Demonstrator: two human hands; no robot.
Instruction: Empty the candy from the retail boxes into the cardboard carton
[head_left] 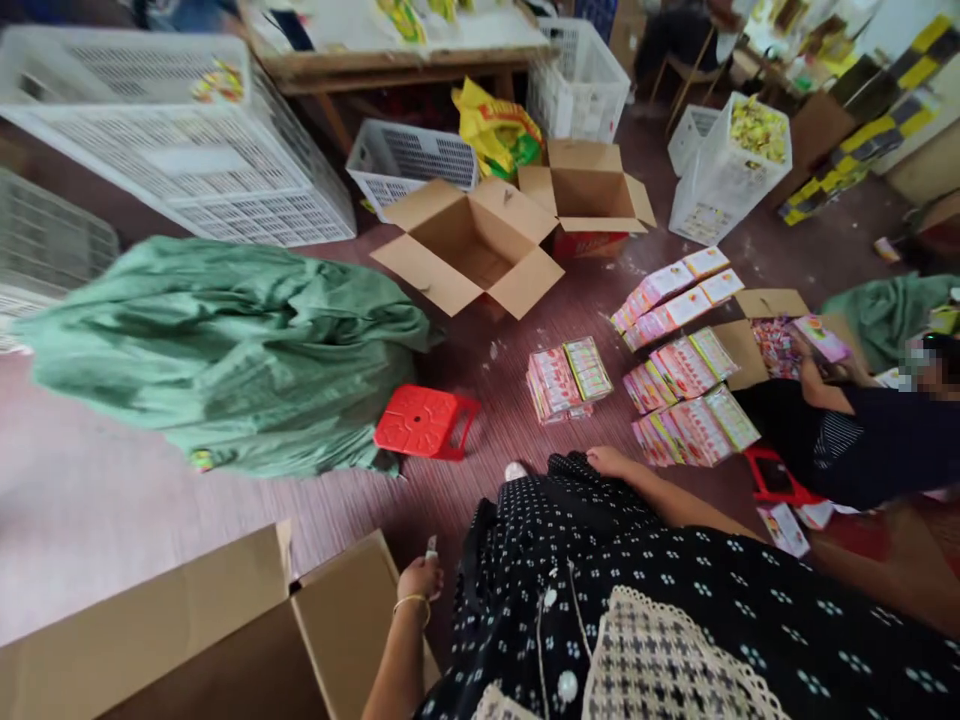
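Implement (431, 547), probably light, stiff and best held by its near end, sits gripped in left hand (420, 578); right hand (607, 461), at dress (555, 520), grip unclear.

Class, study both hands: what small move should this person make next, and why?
Probably the right hand should leave the patterned dress and reach forward to the small packet stack: the stack lies on the floor just ahead, while the left hand grips a slim item too small to identify.
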